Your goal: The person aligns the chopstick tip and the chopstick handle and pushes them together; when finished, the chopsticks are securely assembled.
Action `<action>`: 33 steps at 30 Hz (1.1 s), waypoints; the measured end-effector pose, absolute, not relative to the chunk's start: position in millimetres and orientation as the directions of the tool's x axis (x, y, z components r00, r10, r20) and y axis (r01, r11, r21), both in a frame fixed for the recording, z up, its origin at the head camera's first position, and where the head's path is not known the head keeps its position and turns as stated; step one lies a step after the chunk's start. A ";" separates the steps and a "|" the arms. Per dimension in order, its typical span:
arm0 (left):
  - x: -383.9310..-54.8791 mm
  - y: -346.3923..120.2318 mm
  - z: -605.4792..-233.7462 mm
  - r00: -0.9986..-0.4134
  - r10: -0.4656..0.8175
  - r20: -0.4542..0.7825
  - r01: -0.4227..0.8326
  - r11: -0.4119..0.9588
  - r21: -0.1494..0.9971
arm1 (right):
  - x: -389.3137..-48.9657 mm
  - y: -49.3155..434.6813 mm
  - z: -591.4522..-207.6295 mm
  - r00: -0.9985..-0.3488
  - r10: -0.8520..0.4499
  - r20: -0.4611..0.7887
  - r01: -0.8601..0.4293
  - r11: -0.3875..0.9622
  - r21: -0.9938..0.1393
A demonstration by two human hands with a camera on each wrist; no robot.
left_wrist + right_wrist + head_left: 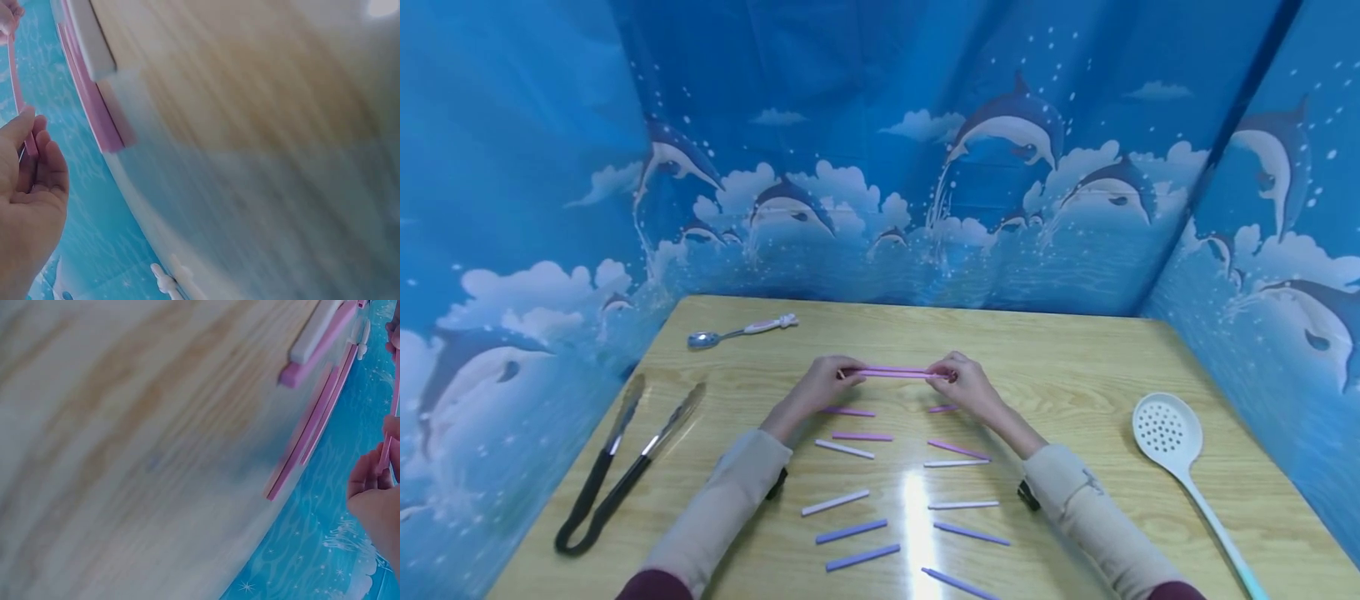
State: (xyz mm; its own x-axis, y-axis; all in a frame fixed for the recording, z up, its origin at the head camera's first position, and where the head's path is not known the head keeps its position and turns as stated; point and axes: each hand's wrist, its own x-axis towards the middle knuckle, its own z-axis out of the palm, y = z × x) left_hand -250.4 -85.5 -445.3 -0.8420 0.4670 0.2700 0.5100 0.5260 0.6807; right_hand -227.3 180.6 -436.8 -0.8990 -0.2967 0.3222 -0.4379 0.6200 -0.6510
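Note:
My left hand [823, 382] and right hand [967, 385] pinch opposite ends of a thin pink stick [891, 375] between thumb and fingers, over the far middle of the table. A second pink line runs close beside it in the head view. Both wrist views show the held stick [16, 81] stretched from hand to hand. Nearer me, two columns of short sticks lie on the wood. The left column has a pink stick [862, 437], a white stick [845, 449] and a purple stick [862, 557]. Its right counterpart includes a pink stick [958, 450] and a purple stick [972, 533].
Black-handled tongs [617, 479] lie spread at the left. A spoon [741, 331] with a decorated handle is near the back left edge. On the right rests a white slotted skimmer [1168, 429]. A blue dolphin-print curtain [850, 108] surrounds the wooden table [1060, 358].

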 end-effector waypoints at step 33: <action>-273.3 -86.2 -454.9 -0.880 0.474 0.033 0.392 0.683 0.616 | -250.9 182.6 -455.3 -0.901 -0.391 0.185 -0.423 0.705 -0.570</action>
State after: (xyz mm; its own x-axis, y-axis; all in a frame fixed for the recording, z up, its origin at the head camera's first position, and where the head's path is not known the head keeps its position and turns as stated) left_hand -273.3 -86.2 -454.9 -0.8796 0.4745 0.0334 0.3920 0.6834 0.6159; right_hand -250.9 182.6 -455.3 -0.9015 -0.3915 0.1846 -0.4227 0.7047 -0.5698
